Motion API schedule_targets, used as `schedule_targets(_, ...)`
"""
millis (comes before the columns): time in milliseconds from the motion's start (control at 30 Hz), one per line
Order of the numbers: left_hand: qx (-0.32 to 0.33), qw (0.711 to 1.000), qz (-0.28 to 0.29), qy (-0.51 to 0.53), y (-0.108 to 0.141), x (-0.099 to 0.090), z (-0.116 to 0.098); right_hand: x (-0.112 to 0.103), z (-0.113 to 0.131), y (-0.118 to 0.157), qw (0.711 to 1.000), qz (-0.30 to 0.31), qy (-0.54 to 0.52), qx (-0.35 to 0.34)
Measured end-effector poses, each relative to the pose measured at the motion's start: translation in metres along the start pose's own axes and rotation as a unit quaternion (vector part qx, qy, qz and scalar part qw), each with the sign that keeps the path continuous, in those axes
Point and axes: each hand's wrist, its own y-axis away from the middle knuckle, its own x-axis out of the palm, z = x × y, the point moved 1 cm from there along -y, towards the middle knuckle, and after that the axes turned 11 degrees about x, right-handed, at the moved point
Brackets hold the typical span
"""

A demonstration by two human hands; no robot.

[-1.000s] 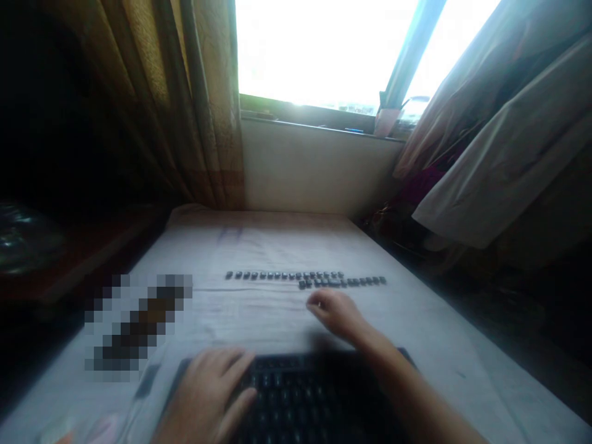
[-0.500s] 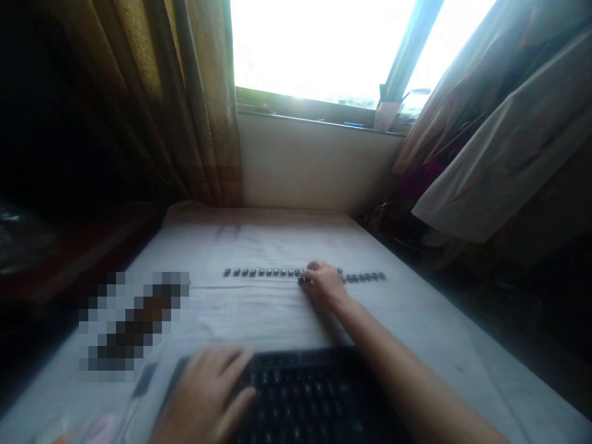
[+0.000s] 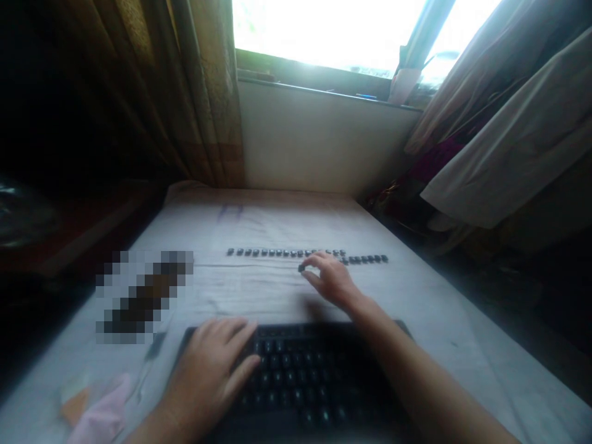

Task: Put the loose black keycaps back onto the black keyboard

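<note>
The keyboard lies on the tabletop at bottom centre; behind it, mid-frame, run the keycaps; the curtain hangs upper left, the window top centre.

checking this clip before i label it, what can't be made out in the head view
All in the head view:
Keycap at the right hand: marking too small and blurred.
Far keycap row: part hidden behind the right hand.
Black keyboard: partly covered by the left hand and right forearm; near edge cut off by the frame.
Dark object on the left: masked by pixelation.
</note>
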Motion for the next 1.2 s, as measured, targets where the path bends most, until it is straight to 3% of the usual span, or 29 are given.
schedule_targets(133, -0.008, 1.0, 0.012, 0.003, 0.001, 0.001, 0.0, -0.017, 0.019, 0.049, 0.982, 0.125, -0.139, -0.007)
schedule_targets(267, -0.001, 1.0, 0.022, -0.012, 0.002, 0.001, -0.004, -0.021, 0.031, 0.081, 0.973, 0.184, -0.135, -0.011)
schedule_targets(600, 0.094, 0.995, 0.009, -0.026, -0.002, -0.002, -0.036, -0.006, 0.033, 0.091, 0.977, 0.184, -0.095, -0.041)
schedule_targets(1200, 0.084, 0.996, 0.039, 0.006, -0.009, 0.003, -0.044, 0.006, 0.033, 0.087, 0.981, 0.164, -0.106, -0.015)
